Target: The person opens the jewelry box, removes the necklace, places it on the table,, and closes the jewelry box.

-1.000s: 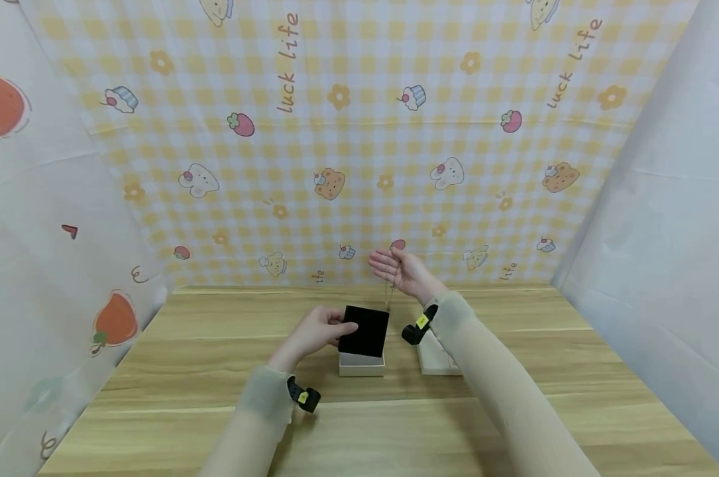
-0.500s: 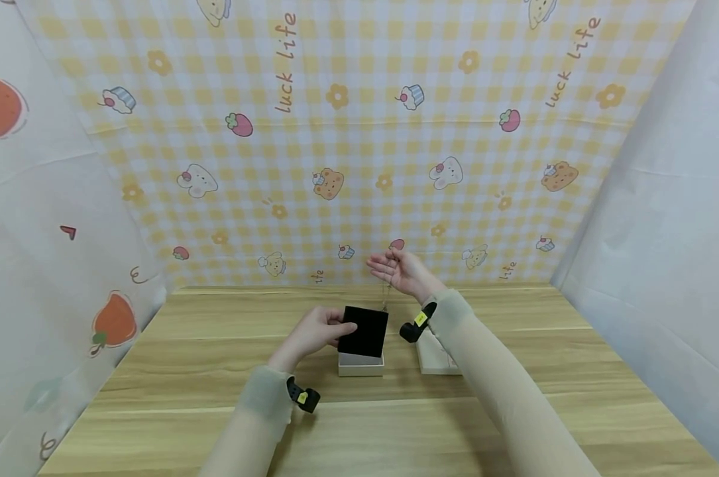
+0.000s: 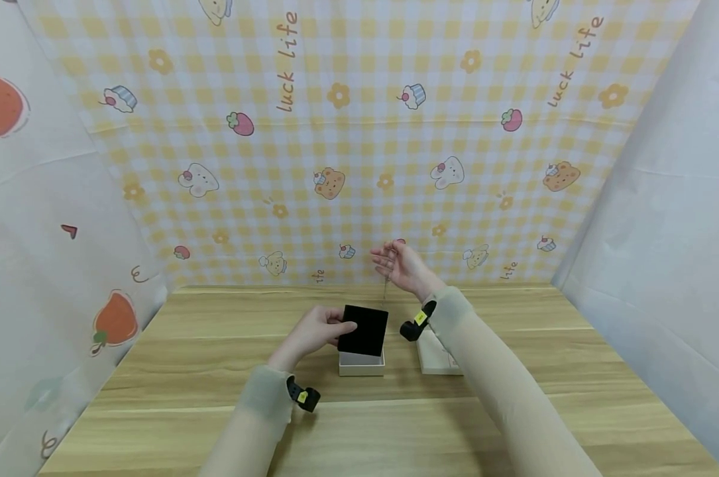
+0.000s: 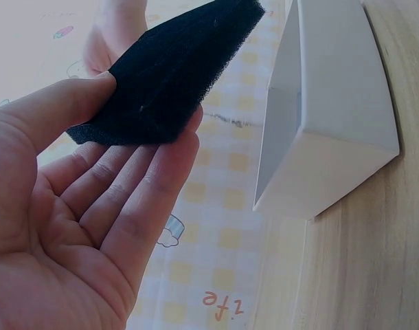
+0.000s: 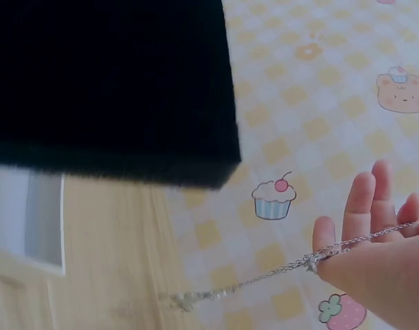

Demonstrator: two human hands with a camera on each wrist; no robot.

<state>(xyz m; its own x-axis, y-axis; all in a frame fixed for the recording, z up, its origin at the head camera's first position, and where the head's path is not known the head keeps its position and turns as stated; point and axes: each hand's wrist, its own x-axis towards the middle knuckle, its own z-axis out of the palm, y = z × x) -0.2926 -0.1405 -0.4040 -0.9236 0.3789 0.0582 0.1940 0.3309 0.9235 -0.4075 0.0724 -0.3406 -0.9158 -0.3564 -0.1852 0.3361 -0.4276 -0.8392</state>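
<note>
My left hand (image 3: pixel 319 334) pinches a black foam pad (image 3: pixel 364 331), thumb on top and fingers below. In the left wrist view the pad (image 4: pixel 168 75) is tilted and its rough foam edge shows. Just below it in the head view stands an open white box (image 3: pixel 362 371), partly hidden by the pad. My right hand (image 3: pixel 403 270), raised beyond the pad, holds a thin silver necklace (image 3: pixel 386 291) that hangs down. In the right wrist view the necklace (image 5: pixel 264 276) drapes past the fingers, with a small pendant on it; the exact pinch is out of frame.
A white box lid (image 3: pixel 435 358) lies on the wooden table (image 3: pixel 216 371) right of the box, partly covered by the right sleeve (image 3: pixel 484 351). A yellow checked cloth (image 3: pixel 359 159) hangs behind the table's far edge.
The right hand dips slightly, then rises a little, and the necklace hangs less visibly above the pad. The left hand and the pad stay practically still.
</note>
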